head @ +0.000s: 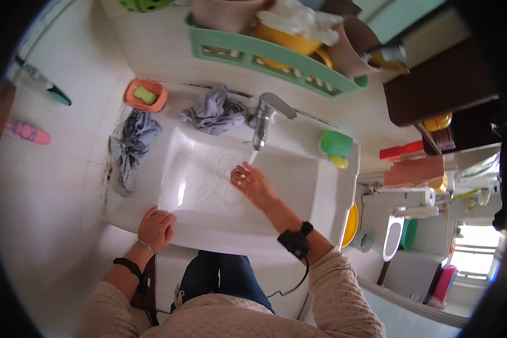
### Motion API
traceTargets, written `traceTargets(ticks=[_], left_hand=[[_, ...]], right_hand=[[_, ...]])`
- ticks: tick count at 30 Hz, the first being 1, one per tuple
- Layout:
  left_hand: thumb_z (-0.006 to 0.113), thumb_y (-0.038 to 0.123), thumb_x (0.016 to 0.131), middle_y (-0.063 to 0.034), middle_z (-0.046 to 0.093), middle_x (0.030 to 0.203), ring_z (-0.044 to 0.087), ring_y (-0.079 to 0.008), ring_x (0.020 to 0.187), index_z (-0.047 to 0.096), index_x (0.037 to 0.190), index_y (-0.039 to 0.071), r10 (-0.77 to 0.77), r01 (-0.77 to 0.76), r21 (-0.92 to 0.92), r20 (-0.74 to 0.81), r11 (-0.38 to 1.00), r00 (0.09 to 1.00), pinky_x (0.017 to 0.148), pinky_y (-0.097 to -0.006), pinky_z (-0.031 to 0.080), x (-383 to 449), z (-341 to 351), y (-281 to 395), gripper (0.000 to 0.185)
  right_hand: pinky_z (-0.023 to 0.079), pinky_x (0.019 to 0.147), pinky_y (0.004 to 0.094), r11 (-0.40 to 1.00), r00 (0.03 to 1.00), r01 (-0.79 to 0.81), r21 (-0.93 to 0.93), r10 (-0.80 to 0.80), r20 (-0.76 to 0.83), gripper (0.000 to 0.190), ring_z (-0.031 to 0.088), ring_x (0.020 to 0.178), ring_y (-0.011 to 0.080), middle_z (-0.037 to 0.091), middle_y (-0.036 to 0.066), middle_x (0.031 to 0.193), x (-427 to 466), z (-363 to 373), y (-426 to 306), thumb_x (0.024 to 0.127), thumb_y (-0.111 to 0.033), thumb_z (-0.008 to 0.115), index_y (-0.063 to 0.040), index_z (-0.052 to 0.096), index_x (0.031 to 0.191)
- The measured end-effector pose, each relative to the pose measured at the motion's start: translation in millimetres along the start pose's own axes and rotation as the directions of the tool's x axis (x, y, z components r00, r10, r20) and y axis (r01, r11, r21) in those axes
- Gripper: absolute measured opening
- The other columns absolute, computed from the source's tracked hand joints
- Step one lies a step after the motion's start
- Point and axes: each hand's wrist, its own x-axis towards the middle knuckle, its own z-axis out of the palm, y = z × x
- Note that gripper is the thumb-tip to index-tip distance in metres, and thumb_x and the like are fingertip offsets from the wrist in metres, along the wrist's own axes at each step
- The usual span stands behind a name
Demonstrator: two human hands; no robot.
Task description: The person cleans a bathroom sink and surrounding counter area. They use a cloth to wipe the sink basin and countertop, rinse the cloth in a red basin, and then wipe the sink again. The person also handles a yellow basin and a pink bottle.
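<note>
Water runs from the chrome faucet [263,122] into the white sink basin [287,181]. My right hand [252,181] is under the spout, palm turned partly up, fingers slightly curled and apart, with nothing held that I can see. Ripples spread over the basin floor to its left. My left hand [156,228] rests on the sink's front left rim, its fingers lying loosely and no object visible in them. A crumpled grey cloth [135,148] lies on the left ledge. Another grey cloth [215,110] is bunched behind the basin, beside the faucet.
An orange soap dish [146,95] with green soap [145,95] sits at the back left corner. At the right ledge are a green box-like item [337,143] and yellow soap [339,161]. A green wall rack [274,55] holding cups overhangs the back. Toothbrushes [46,84] project at left.
</note>
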Motion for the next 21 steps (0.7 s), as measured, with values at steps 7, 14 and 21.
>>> traceTargets(ticks=[7, 14, 21], left_hand=[[0.059, 0.016, 0.078, -0.0024, 0.065, 0.098, 0.061, -0.0187, 0.098, 0.062, 0.098, 0.011, 0.02, -0.021, -0.034, -0.023, 0.999, 1.0, 0.107, -0.0396, 0.035, 1.8, -4.8, -1.4, 0.021], [0.059, 0.017, 0.08, -0.0039, 0.066, 0.1, 0.062, -0.0204, 0.1, 0.062, 0.1, 0.01, -0.021, 0.022, -0.065, 0.017, 0.998, 1.0, 0.106, -0.0413, 0.036, -5.9, -2.2, -5.5, 0.022], [0.065, 0.04, 0.082, -0.0053, 0.064, 0.104, 0.058, -0.0214, 0.104, 0.06, 0.103, 0.01, -0.049, 0.048, 0.008, 0.09, 0.999, 0.995, 0.106, -0.0427, 0.034, -0.7, 0.7, 1.7, 0.037]], right_hand=[[0.046, 0.053, 0.0275, 0.977, 0.969, -0.163, -0.137, 0.132, -0.209, 0.04, 0.052, 0.064, 0.0147, 0.048, 0.001, 0.072, 75.4, 8.3, -42.0, 0.088, -0.045, 0.067, -0.008, 0.053, 0.087], [0.048, 0.059, 0.0276, 0.336, 0.932, -0.065, -0.94, 0.358, 0.063, 0.042, 0.055, 0.062, 0.0131, 0.054, 0.001, 0.072, 11.4, 26.5, -26.5, 0.1, -0.031, 0.049, -0.004, 0.052, 0.132], [0.03, 0.112, 0.0398, -0.434, 0.898, 0.056, -0.899, 0.415, -0.145, 0.07, 0.034, 0.138, 0.0322, 0.038, 0.018, 0.148, -98.8, -117.5, 11.6, 0.098, -0.054, 0.034, -0.006, 0.026, 0.149]])
